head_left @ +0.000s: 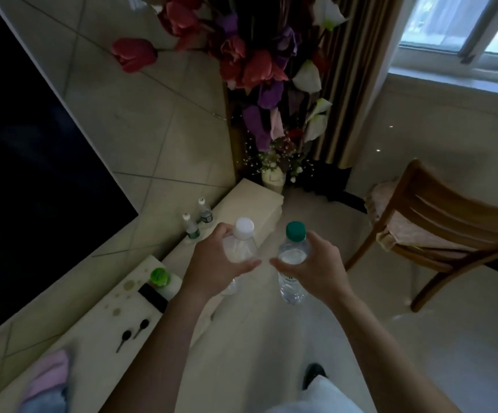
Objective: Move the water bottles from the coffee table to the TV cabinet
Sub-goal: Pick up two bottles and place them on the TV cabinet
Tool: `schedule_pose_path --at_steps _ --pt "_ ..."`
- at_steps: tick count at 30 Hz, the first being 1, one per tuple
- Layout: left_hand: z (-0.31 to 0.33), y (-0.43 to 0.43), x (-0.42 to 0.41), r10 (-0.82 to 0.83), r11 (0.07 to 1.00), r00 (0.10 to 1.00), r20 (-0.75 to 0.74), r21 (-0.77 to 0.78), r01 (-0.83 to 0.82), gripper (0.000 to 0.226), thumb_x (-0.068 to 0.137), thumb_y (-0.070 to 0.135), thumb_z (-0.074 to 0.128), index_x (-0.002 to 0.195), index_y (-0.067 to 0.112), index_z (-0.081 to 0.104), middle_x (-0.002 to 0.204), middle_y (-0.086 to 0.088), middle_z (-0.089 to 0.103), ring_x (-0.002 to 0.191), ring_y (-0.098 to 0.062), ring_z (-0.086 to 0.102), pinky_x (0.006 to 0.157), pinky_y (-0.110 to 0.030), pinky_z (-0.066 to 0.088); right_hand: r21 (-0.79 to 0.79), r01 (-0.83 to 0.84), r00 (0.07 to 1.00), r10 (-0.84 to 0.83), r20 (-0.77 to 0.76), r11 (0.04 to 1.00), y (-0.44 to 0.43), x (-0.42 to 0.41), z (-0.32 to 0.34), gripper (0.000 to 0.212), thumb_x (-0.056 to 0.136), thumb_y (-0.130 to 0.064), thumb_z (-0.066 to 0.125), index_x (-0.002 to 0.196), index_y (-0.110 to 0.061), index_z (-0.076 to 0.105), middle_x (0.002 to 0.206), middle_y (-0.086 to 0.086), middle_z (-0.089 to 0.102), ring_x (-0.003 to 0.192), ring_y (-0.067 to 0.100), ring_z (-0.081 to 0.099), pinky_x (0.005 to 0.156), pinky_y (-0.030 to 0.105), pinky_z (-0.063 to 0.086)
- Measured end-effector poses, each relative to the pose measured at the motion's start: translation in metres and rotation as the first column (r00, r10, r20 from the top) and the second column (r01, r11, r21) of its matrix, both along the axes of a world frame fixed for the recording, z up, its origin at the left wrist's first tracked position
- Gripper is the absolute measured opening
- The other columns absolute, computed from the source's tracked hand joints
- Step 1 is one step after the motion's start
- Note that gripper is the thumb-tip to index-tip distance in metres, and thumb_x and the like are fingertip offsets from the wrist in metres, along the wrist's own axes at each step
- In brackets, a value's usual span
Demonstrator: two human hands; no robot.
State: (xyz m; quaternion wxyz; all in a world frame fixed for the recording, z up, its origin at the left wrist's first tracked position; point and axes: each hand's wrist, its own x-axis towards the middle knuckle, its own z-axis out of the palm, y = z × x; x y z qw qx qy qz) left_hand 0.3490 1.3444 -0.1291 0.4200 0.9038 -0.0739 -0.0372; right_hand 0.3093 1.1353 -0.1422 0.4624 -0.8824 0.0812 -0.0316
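My left hand [215,263] grips a clear water bottle with a white cap [243,234] around its upper body. My right hand [316,263] grips a clear water bottle with a green cap [293,248] the same way. Both bottles are upright in the air, side by side, just off the front edge of the cream TV cabinet [250,201]. Two small water bottles with white caps [197,222] stand on the cabinet top near the wall, beyond my left hand.
A dark TV screen [33,159] fills the left. On the cabinet lie a green-lidded container [159,277], a black object [152,296], two keys [133,332] and pink cloth [48,380]. A flower vase [273,177] stands past the cabinet's end. A wooden chair [438,228] is on the right.
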Motion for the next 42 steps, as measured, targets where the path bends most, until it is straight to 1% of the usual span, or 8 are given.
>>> schedule_pose_path --at_steps 5,10,15,19,23,28,34,42 --pt "0.013 -0.042 0.035 0.088 0.996 0.996 -0.028 0.002 -0.088 0.066 0.057 0.051 0.089 0.11 0.03 0.055 0.099 0.019 0.061 0.09 0.0 0.056 0.069 -0.019 0.044 -0.038 -0.088 0.996 0.087 -0.01 0.995 -0.045 0.064 0.014 0.068 0.063 -0.045 0.088 0.118 -0.019 0.059 0.11 -0.009 0.066 0.087 0.0 0.055 0.064 0.006 0.036" --pt "0.006 -0.05 0.055 0.219 0.976 0.973 -0.078 0.004 -0.219 0.068 0.055 0.048 0.092 0.111 0.031 0.058 0.1 0.019 0.062 0.094 -0.005 0.059 0.077 -0.026 0.05 -0.047 -0.152 0.988 0.152 -0.01 0.987 -0.062 0.113 0.012 0.074 0.065 -0.043 0.088 0.127 -0.021 0.055 0.111 -0.011 0.062 0.095 0.003 0.053 0.074 0.01 0.035" --pt "-0.004 -0.027 0.065 0.36 0.932 0.921 -0.146 0.023 -0.361 0.069 0.056 0.046 0.092 0.116 0.032 0.061 0.107 0.016 0.065 0.099 -0.005 0.06 0.065 -0.007 0.037 -0.009 -0.216 0.974 0.215 -0.073 0.976 -0.039 0.151 -0.002 0.08 0.063 -0.05 0.087 0.129 -0.021 0.054 0.117 -0.005 0.065 0.099 0.009 0.058 0.081 0.021 0.043" --pt "-0.014 -0.005 0.092 0.458 0.889 0.876 -0.154 0.057 -0.455 0.073 0.057 0.049 0.091 0.121 0.033 0.06 0.104 0.016 0.064 0.096 -0.005 0.056 0.063 -0.008 0.035 -0.043 -0.293 0.951 0.287 -0.112 0.955 -0.013 0.185 -0.005 0.07 0.065 -0.05 0.085 0.12 -0.02 0.055 0.103 -0.01 0.061 0.089 0.007 0.057 0.069 0.014 0.04" --pt "-0.033 0.015 0.144 0.475 0.88 0.866 -0.156 0.049 -0.473 0.075 0.055 0.048 0.091 0.119 0.027 0.06 0.104 0.011 0.065 0.099 -0.013 0.061 0.074 -0.024 0.043 -0.105 -0.324 0.943 0.312 -0.115 0.94 0.008 0.232 -0.004 0.069 0.061 -0.054 0.085 0.115 -0.02 0.059 0.099 -0.01 0.064 0.088 0.007 0.063 0.079 0.024 0.053" --pt "-0.048 0.04 0.217 0.467 0.884 0.871 -0.155 0.049 -0.465 0.081 0.058 0.051 0.089 0.127 0.026 0.055 0.112 0.007 0.065 0.097 -0.013 0.058 0.076 -0.024 0.042 -0.201 -0.374 0.927 0.357 -0.117 0.905 0.034 0.297 0.004 0.074 0.063 -0.053 0.084 0.12 -0.016 0.056 0.097 -0.01 0.058 0.089 0.01 0.06 0.077 0.021 0.048" --pt "-0.069 0.073 0.266 0.461 0.882 0.866 -0.194 -0.005 -0.47 0.077 0.061 0.043 0.09 0.126 0.023 0.055 0.119 0.003 0.064 0.106 -0.017 0.059 0.084 -0.028 0.045 -0.196 -0.351 0.935 0.331 -0.13 0.916 0.08 0.361 -0.008 0.075 0.063 -0.047 0.087 0.12 -0.011 0.053 0.106 0.002 0.063 0.096 0.018 0.062 0.086 0.037 0.055" --pt "-0.133 0.088 0.307 0.502 0.852 0.805 -0.318 0.018 -0.524 0.085 0.065 0.039 0.09 0.135 0.015 0.049 0.136 -0.005 0.056 0.125 -0.025 0.052 0.094 -0.027 0.039 -0.251 -0.491 0.87 0.456 -0.187 0.834 0.114 0.431 -0.068 0.074 0.064 -0.048 0.087 0.118 -0.01 0.054 0.095 -0.006 0.061 0.084 0.008 0.057 0.075 0.019 0.043"
